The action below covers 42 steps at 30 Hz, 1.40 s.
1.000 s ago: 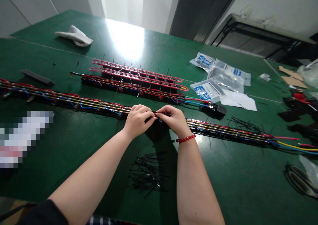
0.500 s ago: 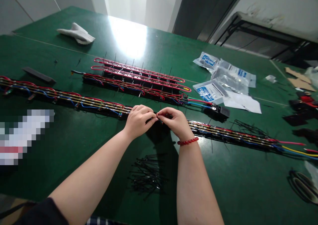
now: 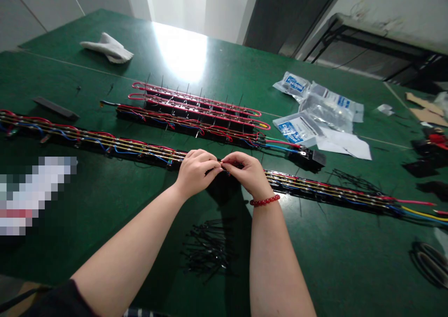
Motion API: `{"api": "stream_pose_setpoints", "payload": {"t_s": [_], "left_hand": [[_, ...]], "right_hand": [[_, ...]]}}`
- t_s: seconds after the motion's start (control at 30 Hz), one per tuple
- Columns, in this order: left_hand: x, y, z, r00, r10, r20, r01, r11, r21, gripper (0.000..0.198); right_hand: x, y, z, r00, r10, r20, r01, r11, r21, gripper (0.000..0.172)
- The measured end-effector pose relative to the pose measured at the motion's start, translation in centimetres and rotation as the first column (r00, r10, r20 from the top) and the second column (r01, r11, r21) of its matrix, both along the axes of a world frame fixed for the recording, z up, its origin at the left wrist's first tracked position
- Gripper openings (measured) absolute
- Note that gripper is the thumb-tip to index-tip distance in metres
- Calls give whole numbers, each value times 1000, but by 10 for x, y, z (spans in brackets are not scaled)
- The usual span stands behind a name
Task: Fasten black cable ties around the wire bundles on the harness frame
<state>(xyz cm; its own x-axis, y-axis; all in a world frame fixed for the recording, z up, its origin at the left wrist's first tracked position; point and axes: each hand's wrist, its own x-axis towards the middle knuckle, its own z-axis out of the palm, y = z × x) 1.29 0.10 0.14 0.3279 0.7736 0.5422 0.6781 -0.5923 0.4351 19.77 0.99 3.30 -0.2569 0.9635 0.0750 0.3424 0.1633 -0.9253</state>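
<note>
Beside a pale wall (image 3: pixel 42 9), on the green workbench (image 3: pixel 241 70), left hand (image 3: pixel 198 173) and right hand (image 3: pixel 244 172) pinch the wired strip (image 3: pixel 140 152), grip unchanged from earlier.

Between the left hand (image 3: pixel 196 172) and the right hand (image 3: pixel 243 171), the fingertips (image 3: pixel 219 167) hide whatever they pinch at the wire strip (image 3: pixel 315 189), and the small parts there cannot be made out. A blurred patch (image 3: pixel 35 196) at the left edge hides what lies under it. The print on the plastic bags (image 3: pixel 297 128) is too small to read. The right edge cuts off the red-and-black objects (image 3: pixel 436 141) and the wire coil (image 3: pixel 429 263), and the bottom edge cuts off the dark sleeve (image 3: pixel 59 300).
</note>
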Motion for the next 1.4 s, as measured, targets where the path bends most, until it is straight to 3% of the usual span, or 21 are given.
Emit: {"api": "stream_pose_setpoints", "payload": {"t_s": [0.8,1.4], "left_hand": [[-2,0,1,998,-44,-50,44,999,-7,24],[-2,-1,1,999,-12,-52,12,1000,7,22]], "right_hand": [[4,1,-4,997,61,45,-61,998,1,10],[5,1,-5,997,63,55,-65,997,35,8]]}}
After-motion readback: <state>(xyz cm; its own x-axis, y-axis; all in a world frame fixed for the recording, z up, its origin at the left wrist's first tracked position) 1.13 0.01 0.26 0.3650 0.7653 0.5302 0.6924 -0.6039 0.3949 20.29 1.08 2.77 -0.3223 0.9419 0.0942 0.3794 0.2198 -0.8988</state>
